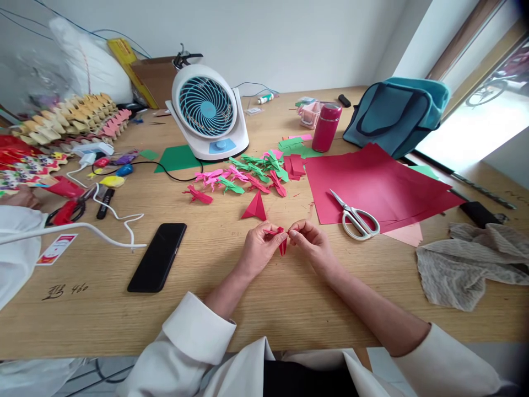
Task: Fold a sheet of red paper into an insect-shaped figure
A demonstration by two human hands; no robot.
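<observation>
Between my two hands is a small red folded paper figure (282, 248), just above the wooden table. My left hand (260, 248) pinches its body between thumb and fingers. My right hand (311, 242) is closed in a pinch at its right end, thumb against forefinger. Just beyond my hands lies a red folded paper triangle (255, 207). Farther back is a pile of green, pink and red folded paper figures (260, 168), with a single red figure (198, 194) at its left. White-handled scissors (359, 218) lie to the right, blades partly over red paper sheets (372, 184).
A white fan (206, 110) stands behind the pile. A black phone (157, 258) and white cable (82, 226) lie at left, near another person's sleeve (19, 248). A red flask (327, 128), a blue bag (397, 116) and a crumpled cloth (463, 264) are on the right.
</observation>
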